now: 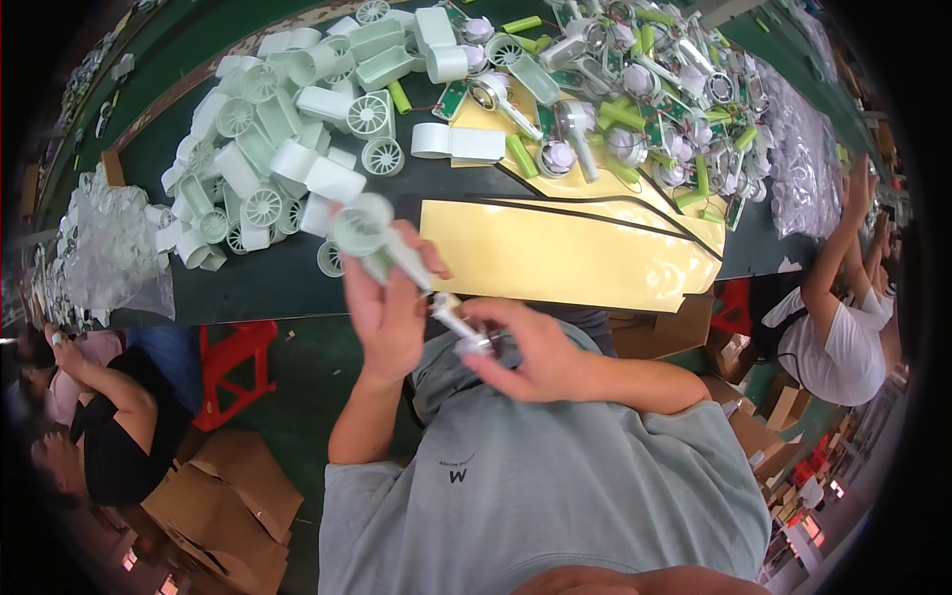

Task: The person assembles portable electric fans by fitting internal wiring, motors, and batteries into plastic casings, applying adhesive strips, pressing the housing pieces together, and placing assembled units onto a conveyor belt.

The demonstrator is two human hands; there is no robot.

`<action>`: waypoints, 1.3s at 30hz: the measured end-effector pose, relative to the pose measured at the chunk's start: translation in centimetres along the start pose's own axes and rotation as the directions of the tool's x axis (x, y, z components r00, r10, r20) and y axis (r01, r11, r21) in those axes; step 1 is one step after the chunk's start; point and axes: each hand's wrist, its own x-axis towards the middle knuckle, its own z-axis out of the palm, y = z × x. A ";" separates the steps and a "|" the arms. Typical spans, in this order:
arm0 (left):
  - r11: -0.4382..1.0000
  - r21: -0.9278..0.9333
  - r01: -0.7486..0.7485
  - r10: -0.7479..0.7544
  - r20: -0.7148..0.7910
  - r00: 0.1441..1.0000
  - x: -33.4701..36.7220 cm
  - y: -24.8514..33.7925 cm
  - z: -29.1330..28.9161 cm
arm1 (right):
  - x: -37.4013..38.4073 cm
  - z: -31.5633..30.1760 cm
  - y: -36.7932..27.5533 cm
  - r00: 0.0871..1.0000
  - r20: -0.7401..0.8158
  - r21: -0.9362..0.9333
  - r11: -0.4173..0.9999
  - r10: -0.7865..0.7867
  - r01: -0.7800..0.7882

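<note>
My left hand (385, 315) grips a pale green hand-fan housing (365, 236) by its handle, the round head pointing up. My right hand (531, 355) pinches a small white and grey part (462, 332) at the lower end of that handle. Both hands are raised in front of my grey shirt, just before the near edge of the dark green table (268, 283). A yellow sheet (555, 260) lies on the table right behind my hands.
Several pale green fan shells and round grilles (268, 149) are heaped at the back left. Fan parts with green batteries and circuit boards (635, 89) pile up at the back right. Clear bags (109, 253) lie left. Co-workers sit left (109, 416) and right (843, 337). Cardboard boxes (228, 496) and a red stool (233, 362) stand below.
</note>
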 end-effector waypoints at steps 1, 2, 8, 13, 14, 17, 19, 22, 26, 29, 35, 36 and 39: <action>1.000 0.003 -0.028 0.028 -0.018 0.999 0.0 0.4 -0.5 | 0.1 0.4 0.2 0.996 0.027 -0.001 0.997 -0.082 0.082; 0.997 -0.005 -0.071 0.070 -0.064 0.995 -0.1 0.8 -0.9 | 0.2 0.5 0.4 0.984 0.073 -0.066 0.983 -0.164 0.169; 0.996 -0.087 0.018 -0.015 0.029 0.999 -1.4 2.1 -3.3 | 4.5 -0.7 1.1 0.972 -0.058 -0.343 0.919 -0.230 0.197; 0.979 0.116 0.165 -0.166 -0.003 0.986 -1.3 -0.1 -4.0 | 9.3 0.8 2.4 0.980 -0.200 -0.488 0.868 -0.012 -0.089; 0.961 0.255 0.107 -0.112 0.002 0.994 -1.4 -0.5 -4.1 | 9.7 1.1 2.3 0.983 -0.177 -0.496 0.858 0.054 -0.136; 0.835 0.550 0.014 -0.041 0.036 0.999 -1.6 -1.0 -4.5 | 10.2 1.5 0.7 0.965 -0.190 -0.509 0.822 0.182 -0.255; 0.785 0.619 -0.018 -0.019 0.053 0.998 -1.7 -1.3 -4.7 | 9.8 1.5 1.3 0.967 -0.201 -0.478 0.847 0.154 -0.234; 0.714 0.696 -0.078 0.047 0.063 0.997 -1.9 -2.1 -5.8 | 10.2 1.5 1.1 0.967 -0.206 -0.419 0.880 0.147 -0.223; 0.729 0.684 0.037 -0.073 0.024 0.997 -1.0 -0.5 -5.2 | 11.1 2.0 2.7 0.959 -0.232 -0.207 0.955 0.165 -0.214; 0.694 0.720 -0.022 -0.033 0.063 0.997 -0.6 -0.9 -5.5 | 12.2 1.9 2.8 0.944 -0.247 -0.165 0.951 0.218 -0.263; 0.781 0.624 0.019 -0.064 0.051 0.997 -0.3 -0.3 -4.8 | 13.1 2.9 2.9 0.945 -0.321 -0.466 0.859 0.060 -0.213; 0.741 0.671 0.032 -0.087 0.048 0.995 -0.4 -0.3 -5.0 | 12.9 3.1 3.0 0.942 -0.331 -0.576 0.803 -0.057 -0.153; 0.723 0.690 -0.032 -0.011 0.057 0.998 -0.4 -1.1 -5.0 | 12.3 2.8 2.7 0.941 -0.253 -0.640 0.769 -0.224 0.011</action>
